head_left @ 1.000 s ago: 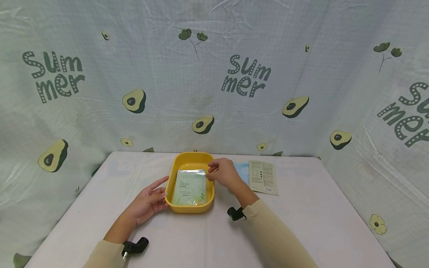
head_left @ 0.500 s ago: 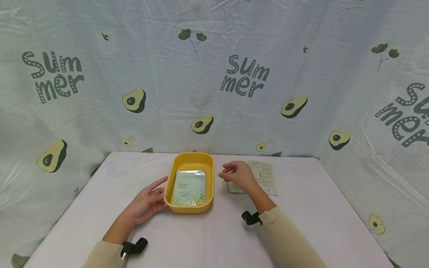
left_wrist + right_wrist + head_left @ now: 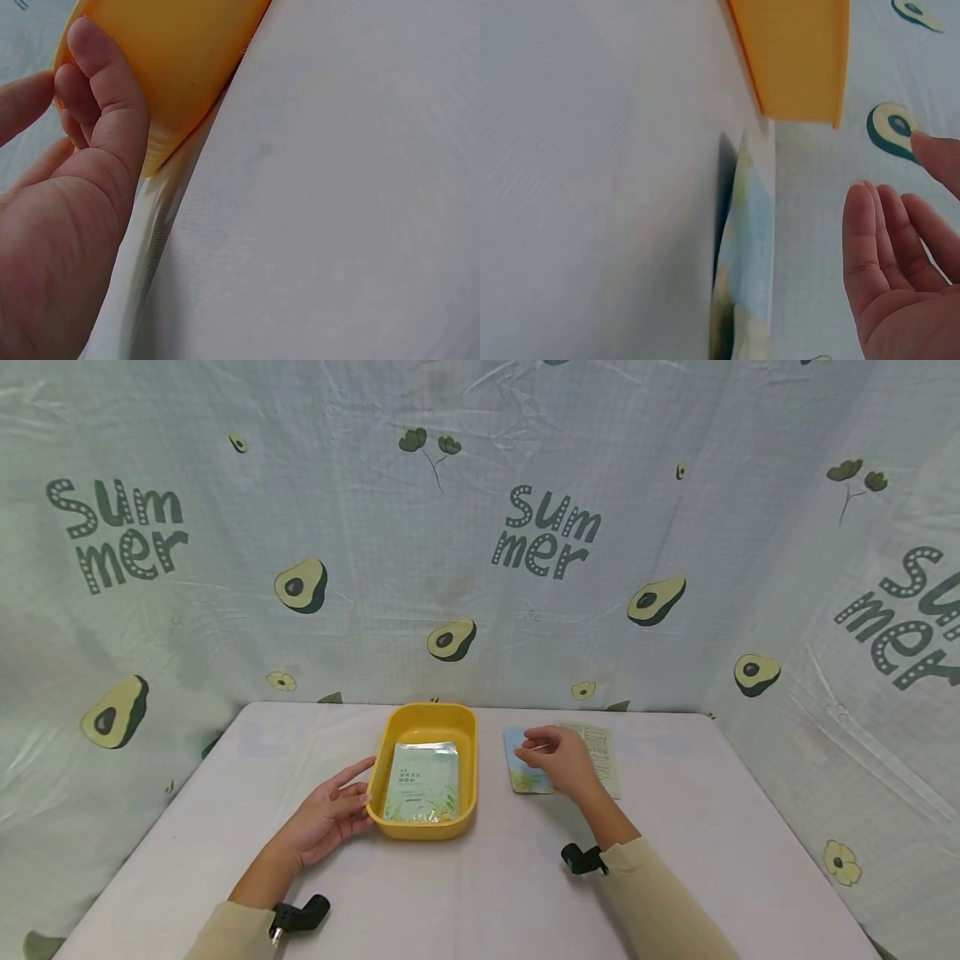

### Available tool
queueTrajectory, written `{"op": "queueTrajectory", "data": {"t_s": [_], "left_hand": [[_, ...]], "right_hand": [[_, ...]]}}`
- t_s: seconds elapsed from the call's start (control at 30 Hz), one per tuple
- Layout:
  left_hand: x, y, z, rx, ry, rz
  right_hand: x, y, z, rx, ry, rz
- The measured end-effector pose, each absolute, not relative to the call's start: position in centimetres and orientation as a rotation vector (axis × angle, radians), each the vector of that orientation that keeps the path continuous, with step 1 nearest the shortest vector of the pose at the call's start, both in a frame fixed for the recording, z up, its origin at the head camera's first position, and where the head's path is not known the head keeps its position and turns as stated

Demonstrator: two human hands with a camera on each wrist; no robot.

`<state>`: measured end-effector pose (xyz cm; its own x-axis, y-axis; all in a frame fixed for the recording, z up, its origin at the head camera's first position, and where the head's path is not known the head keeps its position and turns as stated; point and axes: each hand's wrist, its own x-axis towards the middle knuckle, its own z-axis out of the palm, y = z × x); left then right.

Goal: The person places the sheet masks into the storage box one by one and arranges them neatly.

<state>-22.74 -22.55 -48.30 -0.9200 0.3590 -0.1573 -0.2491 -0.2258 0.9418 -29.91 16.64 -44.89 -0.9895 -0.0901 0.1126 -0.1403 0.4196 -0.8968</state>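
Observation:
A yellow tray (image 3: 469,760) stands on the table with a pale green packet (image 3: 422,783) lying flat in it, printed with leaves. At the tray's left side, my left hand (image 3: 330,822) holds the rim, its thumb on the edge and bent fingers against the outer wall (image 3: 184,60). Over a blue packet (image 3: 517,768) hovers my right hand (image 3: 558,760), with nothing visible in its fingers. In the right wrist view the thumb stands apart from the fingers (image 3: 862,232), clear of the blue packet (image 3: 754,232). The hand hides part of this packet.
A beige packet (image 3: 602,752) with printed text lies to the right, partly beneath or beside the blue one. The white cloth-covered table (image 3: 465,902) is backed by a hanging sheet (image 3: 375,527) with avocado prints.
My right hand has left the tray's right rim and moved right, to above the blue packet. The left hand stays at the tray, and the green packet lies where it was.

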Motion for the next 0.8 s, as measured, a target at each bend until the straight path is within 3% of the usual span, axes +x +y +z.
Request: {"op": "queueTrajectory", "data": {"t_s": [0.8], "left_hand": [[-22.7, -22.4, -48.3, 0.152, 1.65, 2.201]], "right_hand": [[-30.6, 23.6, -47.2, 0.13, -2.469, 1.556]]}}
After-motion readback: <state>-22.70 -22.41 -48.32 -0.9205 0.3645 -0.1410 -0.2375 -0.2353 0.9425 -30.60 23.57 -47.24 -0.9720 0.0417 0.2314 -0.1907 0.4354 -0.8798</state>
